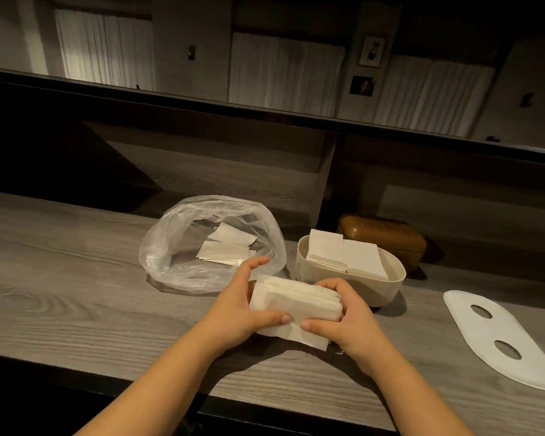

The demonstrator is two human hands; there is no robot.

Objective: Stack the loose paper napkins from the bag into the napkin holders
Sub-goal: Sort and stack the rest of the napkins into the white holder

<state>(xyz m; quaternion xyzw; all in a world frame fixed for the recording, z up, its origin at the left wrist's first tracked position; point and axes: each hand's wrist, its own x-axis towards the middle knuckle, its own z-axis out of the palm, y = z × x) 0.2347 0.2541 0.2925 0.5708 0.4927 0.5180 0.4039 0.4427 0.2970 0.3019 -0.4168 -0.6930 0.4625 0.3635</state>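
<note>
A thick stack of napkins (296,305) is being held between a person's two hands, low over a grey wood-grain counter (76,294). The left hand (241,305) is gripping the stack's left end, thumb along the near edge and fingers reaching over the far side. The right hand (343,313) is curling round the right end, thumb pressing on the near edge. One bottom sheet is sticking out toward the person, out of line with the rest.

The person seems to be squaring up the stack before loading it. The next move calls for tucking that loose sheet in, then carrying the stack a little forward and to the right and lowering it flat into the holder, keeping both ends pinched so nothing fans out.

Just beyond the right hand, a cream oval holder (349,281) is sitting open, already holding two piles of napkins side by side. Its white lid (497,338), with two oval holes, is lying flat on the counter well to the right. Behind the holder, a brown holder (384,234) is sitting closed, partly in shadow; it is too dim there to tell more. Just beyond the left hand, a clear plastic bag (211,240) is lying open, with a few loose napkins left inside.
</note>
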